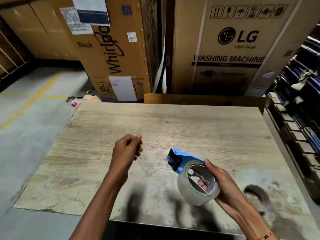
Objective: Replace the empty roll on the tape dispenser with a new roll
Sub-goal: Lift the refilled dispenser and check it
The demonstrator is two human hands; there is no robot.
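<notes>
Over the worn wooden table (pixel 173 122), working from my left, my left hand (pixel 127 149) hung in the air above the boards, well apart from everything else. Its fingers were curled loosely inward with the thumb tip near the forefinger; whether they pinched a thin end of tape I cannot tell, since nothing showed between them. I judged that hand free so it could come across and thread or steady things.

Next to the right came the tape dispenser (pixel 178 159), its blue frame pointing away from me with the dark roller and cutter end toward the table's middle. I carried it clear of the surface, tilted, so I could look down at the hub.

On that hub sat the new roll (pixel 194 193), clear tape on a pale core, its open face turned up at me. It seemed seated or close to it, so the swap looked nearly done, with the tape end probably not yet fed through the front.

My right hand (pixel 225 186) gripped both at once: the thumb pressed on the roll's upper rim, while 2 fingertips showed through the core from below, wrapped around the far side. That hold kept the roll from slipping off.

Farthest right, the empty roll (pixel 256 194), a brown ring, lay on the table near my wrist, put aside out of the way.
</notes>
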